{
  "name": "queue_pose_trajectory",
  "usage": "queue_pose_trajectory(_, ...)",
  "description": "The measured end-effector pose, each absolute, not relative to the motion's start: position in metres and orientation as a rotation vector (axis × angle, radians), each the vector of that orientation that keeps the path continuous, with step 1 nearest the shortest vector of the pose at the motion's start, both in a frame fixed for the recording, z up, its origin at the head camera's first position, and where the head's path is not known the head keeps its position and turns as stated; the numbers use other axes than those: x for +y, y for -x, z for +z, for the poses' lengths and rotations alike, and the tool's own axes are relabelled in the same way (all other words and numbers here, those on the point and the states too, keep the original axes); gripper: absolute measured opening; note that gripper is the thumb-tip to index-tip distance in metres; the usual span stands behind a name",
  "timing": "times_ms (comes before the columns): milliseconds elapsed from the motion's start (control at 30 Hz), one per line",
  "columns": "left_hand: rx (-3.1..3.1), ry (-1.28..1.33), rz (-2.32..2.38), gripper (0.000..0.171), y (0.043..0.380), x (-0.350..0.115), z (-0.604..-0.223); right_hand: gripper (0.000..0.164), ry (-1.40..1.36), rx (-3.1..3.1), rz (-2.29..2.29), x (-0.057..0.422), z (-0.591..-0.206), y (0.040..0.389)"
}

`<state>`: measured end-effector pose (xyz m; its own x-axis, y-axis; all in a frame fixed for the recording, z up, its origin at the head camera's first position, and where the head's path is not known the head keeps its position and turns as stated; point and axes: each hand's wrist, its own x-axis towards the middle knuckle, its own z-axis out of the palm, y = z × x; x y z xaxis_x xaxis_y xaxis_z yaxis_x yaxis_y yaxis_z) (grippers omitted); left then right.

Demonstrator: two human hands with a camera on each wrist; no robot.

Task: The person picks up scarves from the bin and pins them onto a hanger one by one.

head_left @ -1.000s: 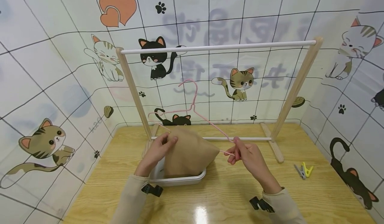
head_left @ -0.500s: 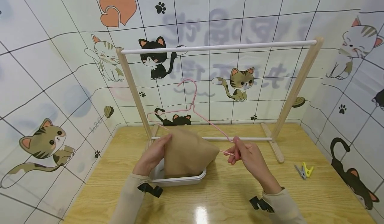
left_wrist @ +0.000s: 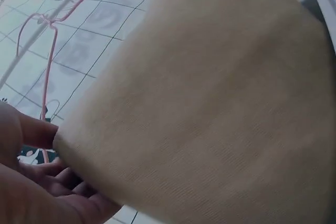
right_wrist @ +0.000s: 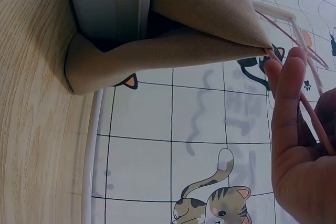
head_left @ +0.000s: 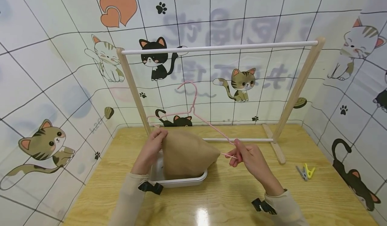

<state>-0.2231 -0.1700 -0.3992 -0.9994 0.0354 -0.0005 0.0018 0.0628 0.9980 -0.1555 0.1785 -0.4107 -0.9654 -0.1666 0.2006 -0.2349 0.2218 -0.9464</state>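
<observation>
A brown cloth [head_left: 187,155] hangs folded over the lower bar of a pink wire hanger [head_left: 212,127], its bottom reaching into a white tray [head_left: 181,183]. My left hand [head_left: 149,150] pinches the cloth's upper left edge; in the left wrist view the cloth [left_wrist: 199,98] fills most of the picture, with its edge between my thumb and fingers. My right hand [head_left: 251,157] grips the hanger's right corner, just beyond the cloth's pointed end. In the right wrist view the cloth [right_wrist: 173,51] shows two layers, with one part hanging outside the tray onto the table.
A drying rack with a white top bar [head_left: 220,47] and wooden legs stands behind the hands. Grey [head_left: 302,173] and yellow [head_left: 309,171] clips lie together on the wooden table [head_left: 235,199] at the right. A cat-patterned sheet [head_left: 266,27] covers the walls.
My left hand has slid left, drawing the cloth's upper left edge outward along the hanger bar. The hanger's hook has shifted slightly left. My right hand has kept its grip.
</observation>
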Motion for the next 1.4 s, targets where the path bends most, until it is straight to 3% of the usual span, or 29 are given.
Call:
queue_pose_trajectory(400, 2.393, -0.166, 1.644, 0.041, 0.235, -0.183, -0.407, 0.064, -0.373, -2.405, 1.813, 0.179, -0.408, 0.155)
queue_pose_trajectory(800, 3.169, -0.289, 1.497, 0.029, 0.214, -0.169, -0.374, 0.067, -0.379, -2.433, 1.779, 0.18, -0.409, 0.157)
queue_pose_trajectory(1033, 3.418, -0.158, 1.33, 0.025, 0.217, -0.17, -0.39, 0.068, -0.391, -2.387, 1.822, 0.181, -0.411, 0.156)
queue_pose_trajectory(1300, 2.881, -0.086, 1.529, 0.045, 0.216, -0.182, -0.409, 0.07, -0.335, -2.356, 1.859, 0.181, -0.41, 0.155)
queue_pose_trajectory(1400, 2.634, -0.139, 1.616, 0.045, 0.214, -0.183, -0.412, 0.07, -0.327, -2.342, 1.877, 0.181, -0.41, 0.156)
